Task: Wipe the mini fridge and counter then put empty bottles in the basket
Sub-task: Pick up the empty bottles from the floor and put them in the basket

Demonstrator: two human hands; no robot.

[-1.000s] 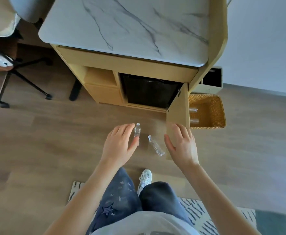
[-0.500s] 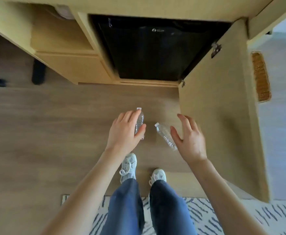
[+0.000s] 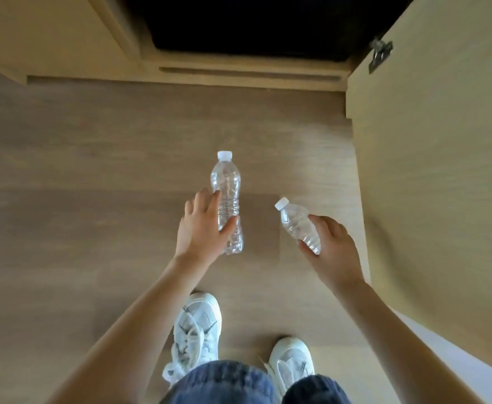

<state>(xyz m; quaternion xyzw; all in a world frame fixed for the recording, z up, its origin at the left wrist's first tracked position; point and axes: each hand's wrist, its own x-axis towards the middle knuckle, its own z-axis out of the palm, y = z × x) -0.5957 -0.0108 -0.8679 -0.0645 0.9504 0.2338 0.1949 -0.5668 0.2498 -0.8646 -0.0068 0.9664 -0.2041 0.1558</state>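
Two clear, empty plastic bottles with white caps lie on the wooden floor in front of the black mini fridge (image 3: 253, 21). My left hand (image 3: 202, 228) closes round the lower half of the taller bottle (image 3: 225, 182), thumb across its front and fingers on its left side. My right hand (image 3: 330, 243) grips the base of the shorter bottle (image 3: 295, 221), whose cap points up and to the left. The basket is out of view.
The open wooden cabinet door (image 3: 431, 170) stands close on the right, just beside my right hand. The cabinet's base ledge (image 3: 239, 72) runs across the top. My two white shoes (image 3: 198, 325) stand on the floor below the bottles.
I have bent lower, so the view has closed in on the floor. Both hands have reached the bottles and closed on them; the right hand was open and apart from its bottle before.
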